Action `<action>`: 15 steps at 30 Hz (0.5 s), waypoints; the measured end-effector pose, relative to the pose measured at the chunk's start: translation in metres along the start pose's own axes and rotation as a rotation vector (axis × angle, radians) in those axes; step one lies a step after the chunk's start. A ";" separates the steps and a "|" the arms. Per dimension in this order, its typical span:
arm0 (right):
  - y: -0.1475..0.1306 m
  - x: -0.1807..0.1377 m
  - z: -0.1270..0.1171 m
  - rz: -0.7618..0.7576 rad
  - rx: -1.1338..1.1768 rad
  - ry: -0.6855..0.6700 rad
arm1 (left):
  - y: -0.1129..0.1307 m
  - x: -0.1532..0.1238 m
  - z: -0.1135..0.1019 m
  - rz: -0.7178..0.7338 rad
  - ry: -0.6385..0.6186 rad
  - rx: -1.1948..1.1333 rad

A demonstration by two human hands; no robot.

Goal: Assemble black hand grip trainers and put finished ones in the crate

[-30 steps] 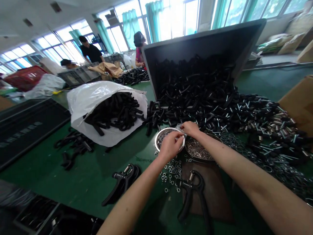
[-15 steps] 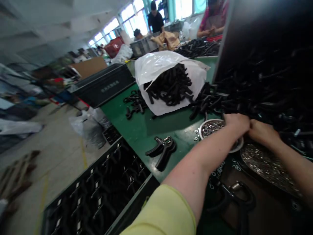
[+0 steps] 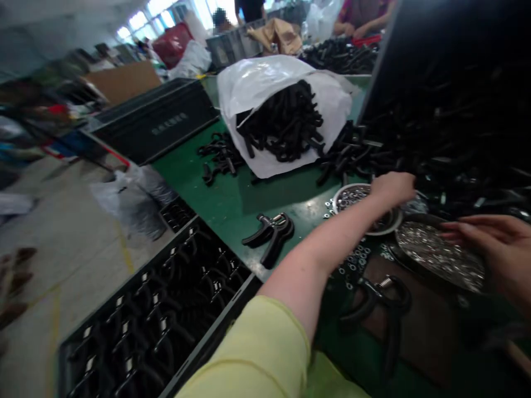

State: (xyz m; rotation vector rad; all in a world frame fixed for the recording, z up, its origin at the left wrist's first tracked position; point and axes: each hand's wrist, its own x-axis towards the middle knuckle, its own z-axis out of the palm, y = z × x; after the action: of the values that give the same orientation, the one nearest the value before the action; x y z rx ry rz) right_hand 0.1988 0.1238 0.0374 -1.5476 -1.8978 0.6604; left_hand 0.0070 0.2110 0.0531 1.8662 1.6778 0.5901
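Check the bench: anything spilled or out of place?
Yes: small metal rings lie scattered on the green table outside the metal bowl, near the left hand. Also, black handles spill from the white bag onto the table.

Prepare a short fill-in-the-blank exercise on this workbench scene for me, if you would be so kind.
The left hand is over a round ___ bowl of small rings.
Black handles spill from a ___ plastic bag.
The table is covered in ___.
The left arm's sleeve is ___.
Missing: metal, white, green, yellow.
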 end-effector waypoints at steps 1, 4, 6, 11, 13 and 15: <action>-0.013 -0.015 -0.002 0.126 0.140 -0.016 | 0.002 -0.006 -0.002 0.042 0.008 -0.046; -0.024 -0.050 0.001 0.209 0.395 -0.160 | 0.003 -0.035 -0.007 0.144 -0.027 -0.222; -0.014 -0.066 0.006 0.205 0.437 -0.252 | -0.001 -0.067 -0.008 0.172 -0.096 -0.361; 0.008 -0.082 0.023 0.182 0.413 -0.366 | -0.024 -0.165 0.003 -0.118 -0.316 -0.955; 0.008 -0.079 0.028 0.148 0.349 -0.379 | -0.034 -0.195 0.012 -0.197 -0.328 -0.975; 0.007 -0.074 0.033 0.105 0.295 -0.390 | -0.041 -0.214 0.022 -0.243 -0.306 -0.977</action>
State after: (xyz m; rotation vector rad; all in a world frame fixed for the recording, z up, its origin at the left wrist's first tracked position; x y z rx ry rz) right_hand 0.1901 0.0525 -0.0005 -1.4078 -1.8866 1.3059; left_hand -0.0354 -0.0013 0.0183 0.9671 1.0729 0.7805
